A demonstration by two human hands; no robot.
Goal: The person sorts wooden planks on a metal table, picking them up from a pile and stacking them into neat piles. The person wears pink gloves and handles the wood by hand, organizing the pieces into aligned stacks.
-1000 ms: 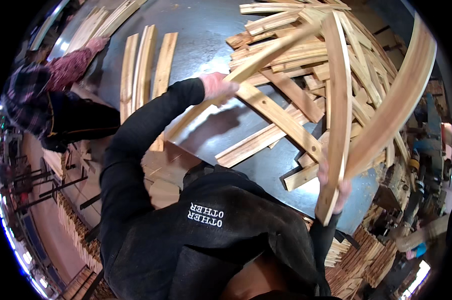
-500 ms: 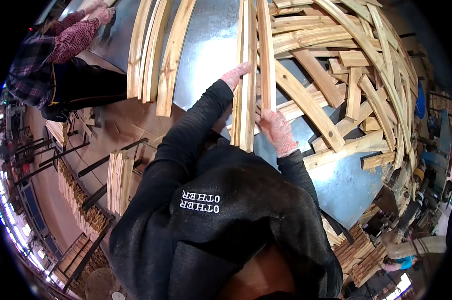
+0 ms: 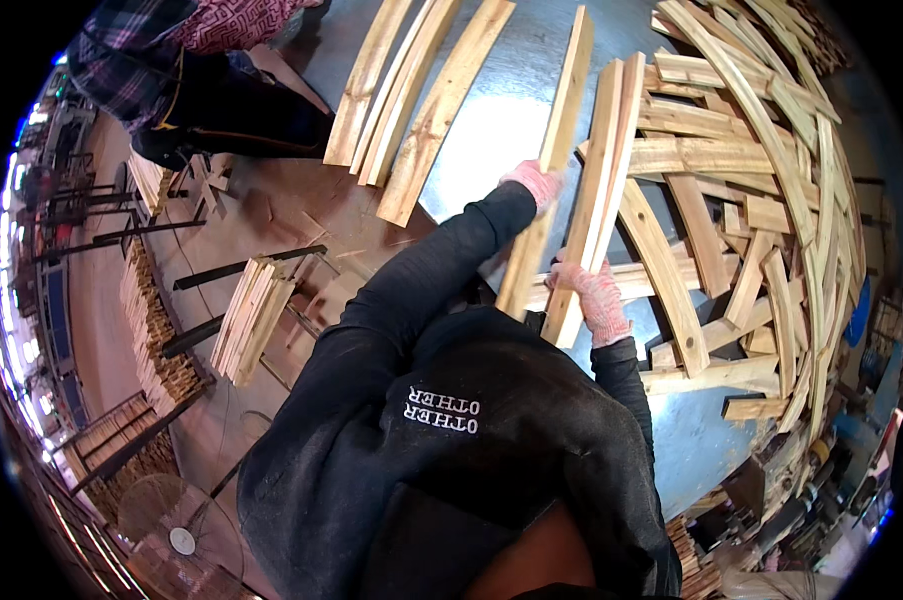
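Observation:
My left hand [image 3: 536, 186], in a pinkish knitted work glove, is closed around a long wooden board [image 3: 568, 90]. The board slants across the shiny metal table, its near end close to my chest. My right hand [image 3: 593, 297], gloved alike, grips a pair of boards [image 3: 603, 170] lying side by side, low down near their near ends. A gap of bare metal separates the single board from the pair. Under the pair, another board [image 3: 636, 280] lies crosswise. The fingertips of both hands are partly hidden behind the wood.
A jumbled pile of boards [image 3: 716, 155] covers the right of the metal table [image 3: 481, 160]. Several boards [image 3: 451, 105] overhang its left edge. Far left stands a co-worker [image 3: 131, 70] in a plaid shirt. On the floor are a stack of boards on a stand [image 3: 251, 320] and a fan [image 3: 166, 530].
The boards between my hands have parted: the left hand holds one, and the right hand two together. My view has swung, so the table's things sit further right. The co-worker's hands have left view.

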